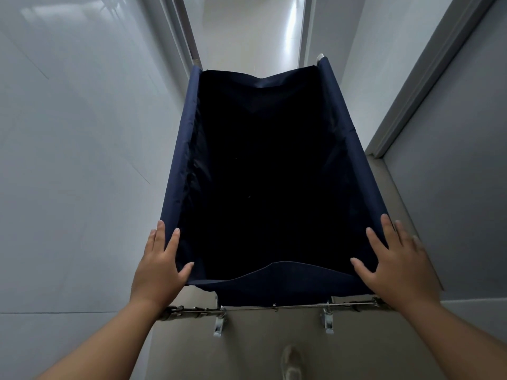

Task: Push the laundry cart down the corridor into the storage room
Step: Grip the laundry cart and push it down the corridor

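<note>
The laundry cart [354, 149] fills the middle of the head view: a deep navy fabric bag on a metal frame, its inside dark and showing no contents. My left hand [157, 266] rests on the near left corner of the fabric rim, fingers spread, thumb inside the bag. My right hand [395, 259] lies on the near right corner in the same way. Neither hand curls around the rim. A chrome bar with clamps [274, 308] runs across the cart's near end below my wrists.
A glossy white tiled wall [76, 160] stands close on the left. A grey door and its frame [452, 149] are close on the right. Beyond the cart's far end, a narrow doorway [247, 31] opens onto pale floor. My shoe [291, 362] shows on beige floor.
</note>
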